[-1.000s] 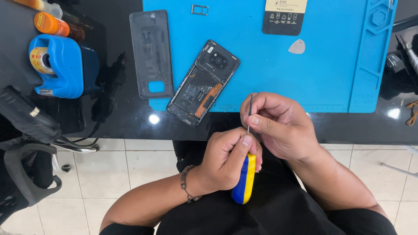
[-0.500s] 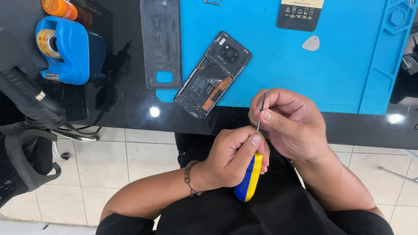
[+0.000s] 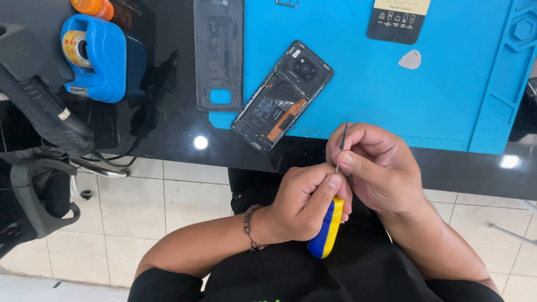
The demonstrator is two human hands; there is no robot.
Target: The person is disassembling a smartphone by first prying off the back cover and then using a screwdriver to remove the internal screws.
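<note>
Hardly moved since a moment ago: both hands in the same hold, only slid a tiny bit to the side in the view along with all else. Same grip, same tool, so the work stays on the tool and not on the phone.

Left hand (image 3: pixel 305 204) curled tight round the yellow and blue handle of the screwdriver (image 3: pixel 325 229), thumb up near the thin metal stem. Right hand (image 3: pixel 380 168) pinching that stem between thumb and fingers, other fingers folded in. Held low, above the lap, just off the near edge of the worktop (image 3: pixel 168 134).

Opened phone (image 3: pixel 282 96) lying untouched just beyond the left hand, half on the blue mat (image 3: pixel 447 95). Grey back cover (image 3: pixel 219 53) farther off, beside the phone.

Counted: two hands, one screwdriver, one phone, one back cover, one mat. Also one pale pick (image 3: pixel 410 59) and one dark packet (image 3: pixel 398 19) beyond the right hand, plus one blue tape holder (image 3: pixel 98 61) and one orange bottle (image 3: pixel 95 8) far out past the left hand. One bead bracelet (image 3: pixel 249 226) on the left wrist.
</note>
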